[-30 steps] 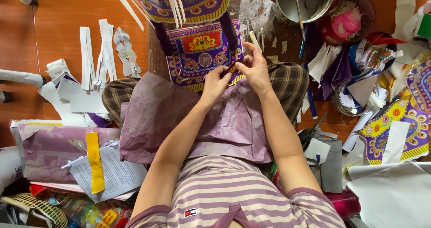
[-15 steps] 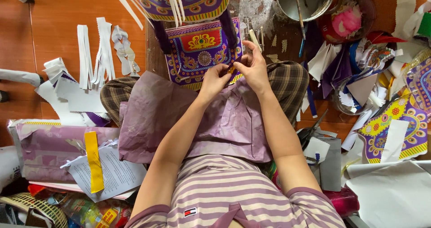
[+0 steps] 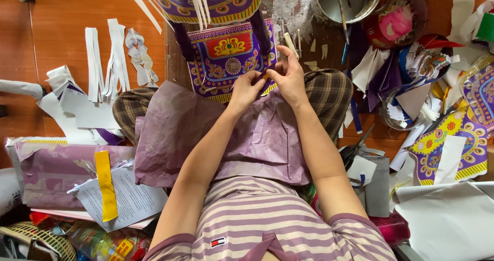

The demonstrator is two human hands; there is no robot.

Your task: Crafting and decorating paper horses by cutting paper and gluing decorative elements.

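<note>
My L hand & R hand both pinched shut on lower edge of purple patterned paper panel, over mauve paper sheet on lap.

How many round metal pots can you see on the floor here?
1. The metal pot sits at the top edge, right of the patterned purple paper piece both hands pinch. More may be hidden under paper scraps.

Left hand: pinching lower edge of ornate purple paper panel
Right hand: pinching same edge
Lap: mauve paper sheet
</note>
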